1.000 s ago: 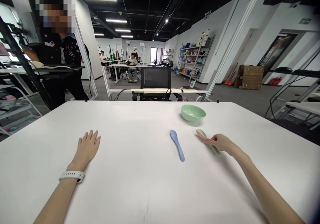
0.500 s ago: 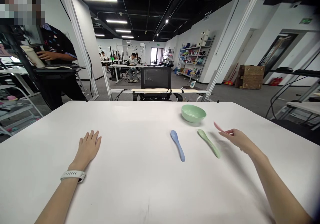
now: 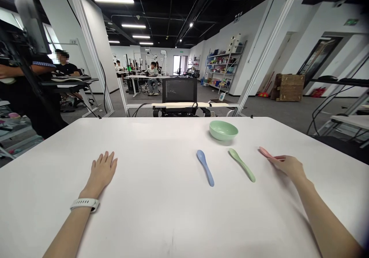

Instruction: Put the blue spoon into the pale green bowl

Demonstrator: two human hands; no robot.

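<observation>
Moves pink spoon (image 3: pixel 265 152) toward four o'clock, pinched in right grip (image 3: pixel 290 167), with left grip (image 3: pixel 102 172) empty; likely sets down beside green spoon (image 3: pixel 242 165); calls for gentle release.

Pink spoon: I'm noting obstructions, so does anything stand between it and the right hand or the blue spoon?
Nothing visible separates the right hand from the pink spoon, which it holds. The green spoon lies between that and the blue spoon.
</observation>
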